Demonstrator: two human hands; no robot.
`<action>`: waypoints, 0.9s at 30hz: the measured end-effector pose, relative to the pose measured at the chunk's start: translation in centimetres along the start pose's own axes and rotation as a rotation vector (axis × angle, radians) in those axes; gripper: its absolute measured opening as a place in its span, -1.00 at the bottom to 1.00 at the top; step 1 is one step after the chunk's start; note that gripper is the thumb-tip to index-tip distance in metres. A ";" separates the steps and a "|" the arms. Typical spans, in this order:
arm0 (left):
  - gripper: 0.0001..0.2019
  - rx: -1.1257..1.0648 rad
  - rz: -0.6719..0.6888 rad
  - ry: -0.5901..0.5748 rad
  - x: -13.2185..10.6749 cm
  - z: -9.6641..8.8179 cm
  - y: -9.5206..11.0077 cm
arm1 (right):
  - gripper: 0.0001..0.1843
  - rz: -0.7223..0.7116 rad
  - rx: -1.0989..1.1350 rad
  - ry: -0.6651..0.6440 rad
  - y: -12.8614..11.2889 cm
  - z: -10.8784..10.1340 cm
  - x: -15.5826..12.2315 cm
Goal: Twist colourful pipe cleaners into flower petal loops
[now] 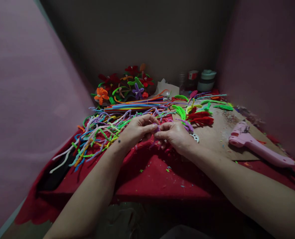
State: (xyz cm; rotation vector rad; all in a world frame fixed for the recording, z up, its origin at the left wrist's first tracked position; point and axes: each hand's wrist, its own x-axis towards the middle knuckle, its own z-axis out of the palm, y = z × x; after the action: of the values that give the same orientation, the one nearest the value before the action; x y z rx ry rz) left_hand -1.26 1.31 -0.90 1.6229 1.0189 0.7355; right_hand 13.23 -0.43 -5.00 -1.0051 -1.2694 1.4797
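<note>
My left hand (137,128) and my right hand (173,134) meet over a table covered with red cloth (149,176). Both pinch a purple pipe cleaner (156,129) between their fingertips, and its ends hang down below them. A tangled heap of pipe cleaners (97,132) in purple, green, yellow, blue and white lies just left of my left hand. Straight pipe cleaners (135,105) lie in a bundle behind my hands.
Finished pipe-cleaner flowers (124,84) stand at the back. Green and red bent pieces (198,114) lie on a brown board (219,136) to the right, with a pink glue gun (257,147). Jars (206,79) sit in the back corner. Pink walls close both sides.
</note>
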 end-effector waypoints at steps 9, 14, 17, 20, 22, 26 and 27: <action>-0.90 0.309 0.112 0.101 0.0 0.2 -0.2 | -0.85 0.024 0.040 0.007 -0.2 0.3 -0.2; -0.88 0.309 0.105 0.101 -0.1 0.2 0.1 | -0.83 0.044 0.044 0.052 -0.3 0.2 -0.2; -0.83 0.151 -0.001 0.035 -0.1 0.3 0.3 | -0.84 0.048 0.044 0.054 -0.3 0.0 -0.1; -0.82 0.064 -0.030 0.061 0.0 0.3 0.3 | -0.86 0.038 0.052 0.046 -0.4 0.0 -0.1; -0.82 0.030 -0.021 0.107 0.0 0.1 0.2 | -0.89 0.032 0.081 0.061 -0.4 0.1 -0.1; -0.81 -0.061 -0.029 0.105 0.2 -0.3 -0.1 | -0.90 0.025 0.119 0.100 -0.5 0.3 -0.2; -0.81 -0.074 -0.040 0.089 0.2 -0.4 -0.2 | -0.91 0.020 0.112 0.103 -0.6 0.3 -0.2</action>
State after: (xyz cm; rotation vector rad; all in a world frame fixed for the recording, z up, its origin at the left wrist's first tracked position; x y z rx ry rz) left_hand -1.53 1.72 -1.01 1.5138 1.0717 0.8151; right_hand 13.03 -0.65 -4.40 -1.0096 -1.0942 1.4784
